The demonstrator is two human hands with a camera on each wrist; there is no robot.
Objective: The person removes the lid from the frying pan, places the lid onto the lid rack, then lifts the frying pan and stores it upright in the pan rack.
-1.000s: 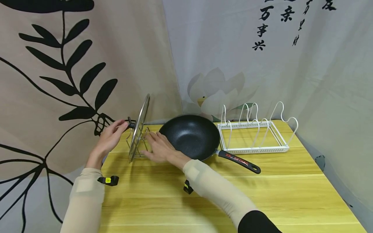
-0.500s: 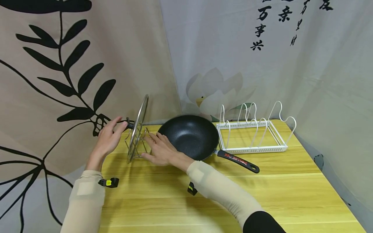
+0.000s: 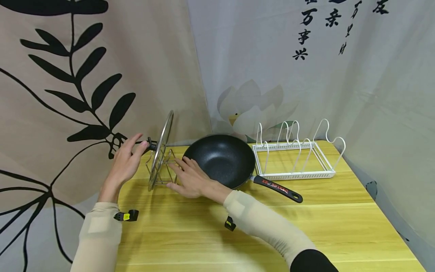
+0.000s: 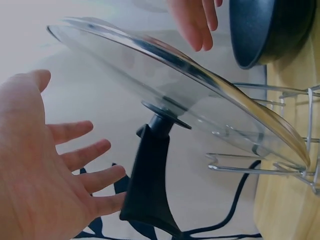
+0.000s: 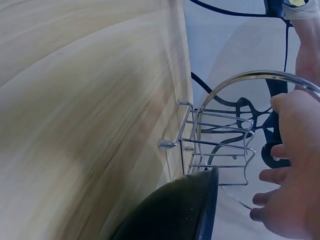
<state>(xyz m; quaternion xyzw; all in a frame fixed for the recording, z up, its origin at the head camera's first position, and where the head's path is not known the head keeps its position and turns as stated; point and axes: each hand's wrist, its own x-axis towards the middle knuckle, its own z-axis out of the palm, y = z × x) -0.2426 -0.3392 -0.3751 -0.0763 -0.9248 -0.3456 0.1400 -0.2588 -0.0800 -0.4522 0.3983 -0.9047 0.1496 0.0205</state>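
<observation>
A glass lid (image 3: 168,124) with a metal rim and a black handle (image 4: 152,172) stands on edge, tilted, in a small silver wire rack (image 4: 265,170). My left hand (image 3: 125,162) is beside the handle, its fingers extended and spread. Whether a fingertip touches the handle I cannot tell. On the lid's other side my right hand (image 3: 192,179) holds nothing, its fingers extended near the wire rack and in front of the pan's left edge. The black frying pan (image 3: 222,162) lies right of the rack, its black handle (image 3: 278,188) pointing toward the front right.
A white rack (image 3: 297,175) with several curved uprights stands right of the pan. All of this is on a wooden table (image 3: 265,230). Behind it hangs a printed cloth (image 3: 163,56) with leaves and writing.
My left fingers have loosened from around the lid's handle and spread. My right hand has drawn back slightly toward me. The lid stays leaning in the wire rack.
</observation>
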